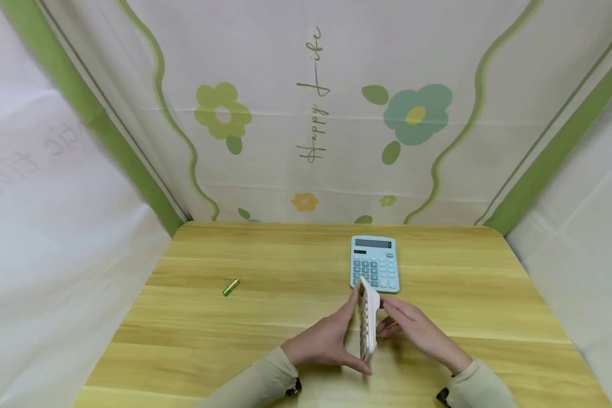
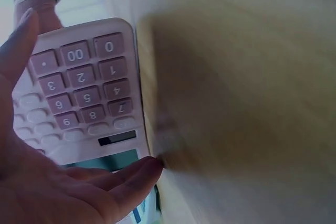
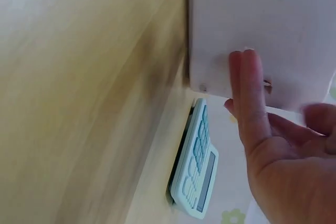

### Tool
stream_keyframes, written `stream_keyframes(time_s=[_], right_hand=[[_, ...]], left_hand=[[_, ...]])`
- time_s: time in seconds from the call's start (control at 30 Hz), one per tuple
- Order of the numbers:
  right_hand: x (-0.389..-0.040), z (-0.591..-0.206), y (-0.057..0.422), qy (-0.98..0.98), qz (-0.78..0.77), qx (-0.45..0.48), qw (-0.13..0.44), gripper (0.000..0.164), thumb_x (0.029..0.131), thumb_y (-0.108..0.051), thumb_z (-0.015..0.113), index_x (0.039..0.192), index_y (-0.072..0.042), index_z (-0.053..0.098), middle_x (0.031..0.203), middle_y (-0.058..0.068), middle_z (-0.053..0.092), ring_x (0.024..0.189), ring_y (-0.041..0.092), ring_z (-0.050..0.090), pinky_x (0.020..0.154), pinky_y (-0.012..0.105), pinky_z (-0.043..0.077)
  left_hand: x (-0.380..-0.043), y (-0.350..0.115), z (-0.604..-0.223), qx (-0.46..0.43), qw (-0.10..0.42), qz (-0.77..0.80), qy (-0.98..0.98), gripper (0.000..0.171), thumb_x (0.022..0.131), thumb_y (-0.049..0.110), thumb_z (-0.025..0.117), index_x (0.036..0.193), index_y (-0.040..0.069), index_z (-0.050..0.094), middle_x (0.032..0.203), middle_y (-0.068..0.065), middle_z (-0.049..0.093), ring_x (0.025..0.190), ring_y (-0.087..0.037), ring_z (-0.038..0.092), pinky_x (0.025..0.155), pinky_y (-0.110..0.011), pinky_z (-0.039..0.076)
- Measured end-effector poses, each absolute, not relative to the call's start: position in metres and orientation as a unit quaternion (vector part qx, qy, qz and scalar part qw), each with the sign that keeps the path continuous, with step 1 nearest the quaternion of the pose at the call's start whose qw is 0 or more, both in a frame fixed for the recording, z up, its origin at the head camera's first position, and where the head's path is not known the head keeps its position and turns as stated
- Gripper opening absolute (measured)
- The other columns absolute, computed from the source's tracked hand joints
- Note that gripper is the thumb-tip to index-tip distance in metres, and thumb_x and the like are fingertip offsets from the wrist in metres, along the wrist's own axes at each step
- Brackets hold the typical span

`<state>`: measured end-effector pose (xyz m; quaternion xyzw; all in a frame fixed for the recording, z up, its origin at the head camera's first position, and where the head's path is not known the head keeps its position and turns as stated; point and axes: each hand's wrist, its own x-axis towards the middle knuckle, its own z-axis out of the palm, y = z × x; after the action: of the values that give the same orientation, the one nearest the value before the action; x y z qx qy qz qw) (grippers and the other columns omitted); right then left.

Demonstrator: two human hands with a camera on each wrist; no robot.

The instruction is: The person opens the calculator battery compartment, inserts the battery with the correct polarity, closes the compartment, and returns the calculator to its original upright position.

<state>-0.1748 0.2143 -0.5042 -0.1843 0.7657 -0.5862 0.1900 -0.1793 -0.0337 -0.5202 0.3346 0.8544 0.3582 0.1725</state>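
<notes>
A pink calculator stands upright on its long edge, keys facing left. My left hand holds it across its length, fingers at the display end and thumb by the opposite end. In the left wrist view, its pink keys face the palm. My right hand is behind the calculator, index and middle fingers extended against its plain back. A small slot shows beside those fingertips in the right wrist view. Just beyond lies a light blue calculator, face up.
A green battery lies on the left part of the wooden table. White curtains with flower prints hang at the back and along both sides.
</notes>
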Motion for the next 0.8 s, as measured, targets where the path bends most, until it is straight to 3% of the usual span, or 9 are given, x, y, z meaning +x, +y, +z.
stream_keyframes(time_s=[0.13,0.23,0.33,0.6,0.8], right_hand=[[-0.174,-0.500,0.217,0.777,-0.577,-0.175,0.178,0.058,0.115,-0.027,0.034,0.156,0.013,0.030,0.133,0.038,0.057,0.102,0.022,0.071,0.087,0.041,0.063],[-0.172,-0.499,0.218,0.801,-0.553,-0.168,0.156,0.056,0.113,-0.024,0.042,0.157,0.009,0.031,0.138,0.036,0.057,0.109,0.028,0.071,0.085,0.030,0.062],[-0.172,-0.499,0.219,0.801,-0.554,-0.168,0.152,0.057,0.112,-0.022,0.045,0.158,0.006,0.031,0.140,0.036,0.055,0.113,0.035,0.069,0.086,0.026,0.060],[-0.177,-0.499,0.235,0.785,-0.568,-0.174,0.176,0.059,0.110,-0.019,0.049,0.155,0.014,0.029,0.139,0.035,0.057,0.110,0.008,0.069,0.090,0.024,0.058],[-0.180,-0.510,0.247,0.795,-0.555,-0.134,0.204,0.062,0.106,-0.015,0.057,0.151,0.020,0.031,0.136,0.035,0.059,0.115,0.028,0.068,0.088,0.024,0.059]], left_hand=[[-0.179,-0.036,-0.521,0.352,0.171,0.301,0.870,0.139,0.077,0.057,0.086,0.165,0.017,-0.013,0.174,-0.012,-0.003,0.158,-0.031,0.020,0.126,-0.042,0.032],[-0.180,-0.036,-0.522,0.353,0.177,0.284,0.874,0.130,0.082,0.059,0.082,0.166,0.013,-0.006,0.174,-0.013,-0.002,0.158,-0.030,0.020,0.126,-0.042,0.032],[-0.180,-0.034,-0.523,0.350,0.183,0.280,0.875,0.129,0.083,0.057,0.082,0.166,0.011,-0.004,0.174,-0.014,-0.002,0.158,-0.030,0.021,0.126,-0.040,0.032],[-0.177,-0.037,-0.522,0.333,0.192,0.269,0.883,0.128,0.083,0.054,0.083,0.166,0.006,-0.002,0.173,-0.017,-0.003,0.159,-0.030,0.019,0.127,-0.035,0.029],[-0.176,-0.043,-0.523,0.326,0.197,0.262,0.887,0.123,0.087,0.053,0.080,0.166,0.007,-0.002,0.174,-0.012,-0.003,0.159,-0.026,0.018,0.128,-0.033,0.026]])
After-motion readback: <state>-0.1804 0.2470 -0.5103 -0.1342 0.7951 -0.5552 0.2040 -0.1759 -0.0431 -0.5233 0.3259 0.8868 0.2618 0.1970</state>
